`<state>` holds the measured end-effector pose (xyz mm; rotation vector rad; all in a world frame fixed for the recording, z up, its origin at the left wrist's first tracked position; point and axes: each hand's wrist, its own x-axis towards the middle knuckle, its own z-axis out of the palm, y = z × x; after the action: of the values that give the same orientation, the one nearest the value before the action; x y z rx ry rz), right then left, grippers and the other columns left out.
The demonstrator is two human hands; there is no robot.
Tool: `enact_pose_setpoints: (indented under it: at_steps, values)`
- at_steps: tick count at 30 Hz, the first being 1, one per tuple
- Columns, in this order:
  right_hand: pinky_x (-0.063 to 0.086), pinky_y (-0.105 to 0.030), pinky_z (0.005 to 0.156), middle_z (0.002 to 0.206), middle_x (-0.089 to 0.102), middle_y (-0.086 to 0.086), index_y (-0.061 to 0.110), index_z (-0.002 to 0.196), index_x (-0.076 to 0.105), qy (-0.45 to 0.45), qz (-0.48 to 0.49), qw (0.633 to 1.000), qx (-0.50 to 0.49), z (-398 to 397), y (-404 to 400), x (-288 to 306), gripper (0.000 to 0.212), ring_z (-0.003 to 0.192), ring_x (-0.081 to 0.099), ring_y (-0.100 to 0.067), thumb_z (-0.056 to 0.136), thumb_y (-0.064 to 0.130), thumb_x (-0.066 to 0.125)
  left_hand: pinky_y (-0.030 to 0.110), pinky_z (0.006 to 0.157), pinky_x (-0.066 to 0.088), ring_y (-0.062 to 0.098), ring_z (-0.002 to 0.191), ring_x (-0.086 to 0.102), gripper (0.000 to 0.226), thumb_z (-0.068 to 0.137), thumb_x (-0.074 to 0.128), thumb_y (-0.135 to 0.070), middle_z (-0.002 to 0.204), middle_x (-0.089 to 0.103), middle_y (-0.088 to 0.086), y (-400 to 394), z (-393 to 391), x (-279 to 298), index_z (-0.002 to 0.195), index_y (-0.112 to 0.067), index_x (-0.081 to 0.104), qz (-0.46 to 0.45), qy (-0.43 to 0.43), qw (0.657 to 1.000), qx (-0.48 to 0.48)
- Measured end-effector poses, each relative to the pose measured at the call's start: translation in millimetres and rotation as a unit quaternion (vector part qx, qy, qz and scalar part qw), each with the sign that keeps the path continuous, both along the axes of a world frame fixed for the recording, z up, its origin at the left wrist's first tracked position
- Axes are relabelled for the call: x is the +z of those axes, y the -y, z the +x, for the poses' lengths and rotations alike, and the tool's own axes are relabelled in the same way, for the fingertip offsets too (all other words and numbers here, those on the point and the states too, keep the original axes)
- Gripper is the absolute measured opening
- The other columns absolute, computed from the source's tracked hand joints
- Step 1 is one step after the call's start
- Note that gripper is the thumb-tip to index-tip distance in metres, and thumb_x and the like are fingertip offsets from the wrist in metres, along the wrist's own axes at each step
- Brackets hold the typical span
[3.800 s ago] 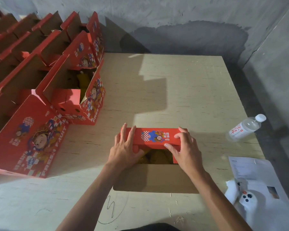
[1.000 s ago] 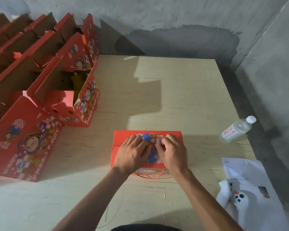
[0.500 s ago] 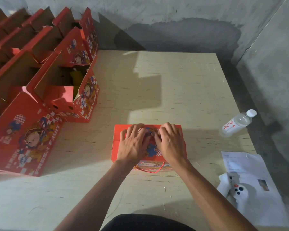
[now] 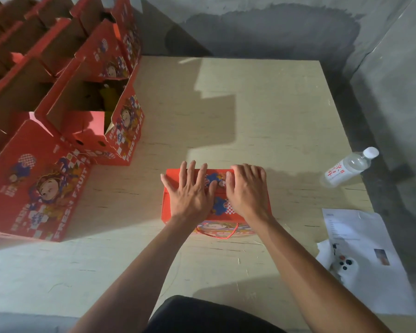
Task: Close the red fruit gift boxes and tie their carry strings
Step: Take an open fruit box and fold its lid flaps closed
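A red fruit gift box [image 4: 220, 205] with a cartoon print sits closed on the plywood table [image 4: 262, 116] in front of me. My left hand [image 4: 190, 191] lies flat on the left half of its lid, fingers spread and straight. Flat on the right half rests my right hand [image 4: 246, 189], its fingertips reaching the lid's far edge. A red carry string [image 4: 217, 234] hangs in a loop over the box's near face.
Several open red gift boxes [image 4: 101, 116] stand in rows along the table's left side, one with yellow fruit inside. A water bottle [image 4: 348, 167] lies at the right edge. White papers and a white controller [image 4: 346, 265] lie at the near right. Concrete walls enclose the far and right sides.
The box's lid went from open to closed. Since half a second ago both hands have slid apart across the lid and flattened, fingers spreading.
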<state>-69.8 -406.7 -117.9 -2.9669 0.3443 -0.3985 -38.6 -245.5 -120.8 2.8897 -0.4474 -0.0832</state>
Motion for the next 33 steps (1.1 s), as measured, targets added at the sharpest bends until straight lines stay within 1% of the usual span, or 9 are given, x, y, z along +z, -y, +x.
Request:
enact_pose_setpoints:
  at_steps: [2,5,16,20,23,26,28,31,33]
  values:
    - [0.041,-0.043,0.088,0.089,0.067,-0.002,0.017,0.092,0.065,-0.013,0.004,0.999,-0.029,10.2,-2.6,2.6,0.038,0.088,0.055,-0.026,0.105,0.038,0.037,0.075,0.115,-0.003,0.021,0.158,-0.001,0.062,0.105,0.012,-0.060,0.169,0.015,0.000,0.2,1.3,-0.5,0.161,-0.033,0.018,0.007,0.000,1.000,-0.002]
    - [0.041,-0.043,0.083,0.082,0.071,-0.003,0.015,0.084,0.069,-0.015,0.011,0.999,-0.041,18.7,-4.1,2.3,0.043,0.084,0.058,-0.026,0.102,0.040,0.039,0.074,0.115,-0.004,0.020,0.158,-0.001,0.063,0.105,0.011,-0.060,0.170,0.016,0.000,2.8,6.3,0.3,0.161,-0.032,0.020,0.004,-0.001,1.000,0.003]
    - [0.040,-0.041,0.089,0.094,0.075,-0.010,0.010,0.097,0.075,-0.061,-0.008,0.997,-0.054,20.6,-7.1,9.7,0.056,0.096,0.059,-0.029,0.101,0.048,0.034,0.074,0.116,-0.004,0.018,0.158,0.000,0.067,0.103,0.009,-0.063,0.170,0.017,-0.001,1.7,8.3,5.3,0.160,-0.030,0.022,-0.002,-0.009,1.000,-0.002]
    - [0.040,-0.041,0.091,0.095,0.074,-0.011,0.009,0.098,0.076,-0.077,-0.010,0.995,-0.056,19.7,-7.7,13.3,0.058,0.099,0.059,-0.030,0.102,0.048,0.032,0.073,0.117,-0.004,0.017,0.158,0.000,0.066,0.104,0.015,-0.063,0.170,0.015,-0.001,2.0,8.2,6.6,0.161,-0.029,0.022,-0.006,-0.012,1.000,-0.008]
    - [0.040,-0.042,0.090,0.091,0.074,-0.011,0.009,0.095,0.076,-0.075,-0.006,0.995,-0.067,14.1,-7.1,12.1,0.060,0.097,0.058,-0.030,0.101,0.049,0.032,0.070,0.119,-0.001,0.017,0.158,0.005,0.068,0.104,0.025,-0.062,0.170,0.018,0.000,-1.0,1.8,8.2,0.160,-0.023,0.025,-0.029,-0.003,1.000,-0.011]
    - [0.040,-0.041,0.085,0.082,0.071,-0.010,0.008,0.087,0.076,-0.071,0.000,0.994,-0.081,12.2,-6.4,11.0,0.062,0.089,0.057,-0.028,0.100,0.050,0.033,0.071,0.119,0.002,0.021,0.156,0.016,0.073,0.100,0.038,-0.065,0.165,0.029,0.001,-7.3,-12.6,11.2,0.156,-0.020,0.031,-0.065,0.028,0.996,0.050]
    - [0.041,-0.041,0.085,0.082,0.070,-0.010,0.007,0.086,0.075,-0.063,0.010,0.994,-0.090,12.0,-5.9,10.8,0.060,0.088,0.056,-0.027,0.099,0.050,0.034,0.071,0.116,0.005,0.023,0.151,0.027,0.078,0.092,0.052,-0.071,0.159,0.038,0.000,-15.1,-24.7,13.1,0.149,-0.021,0.037,-0.113,0.033,0.982,0.148]
    - [0.041,-0.041,0.085,0.084,0.070,-0.009,0.008,0.087,0.074,-0.059,0.024,0.992,-0.107,11.6,-5.5,10.5,0.059,0.089,0.056,-0.026,0.098,0.051,0.034,0.067,0.114,0.022,0.030,0.143,0.036,0.088,0.080,0.066,-0.072,0.152,0.045,0.005,-31.2,-41.6,6.9,0.145,-0.019,0.038,-0.219,0.011,0.936,0.275]
    - [0.041,-0.040,0.085,0.084,0.069,-0.008,0.008,0.086,0.073,-0.065,0.029,0.991,-0.111,12.9,-5.0,10.2,0.061,0.088,0.056,-0.024,0.098,0.052,0.033,0.058,0.111,0.035,0.034,0.136,0.042,0.090,0.079,0.071,-0.068,0.144,0.050,0.011,-38.5,-47.1,-2.1,0.144,-0.014,0.040,-0.298,-0.007,0.903,0.308]
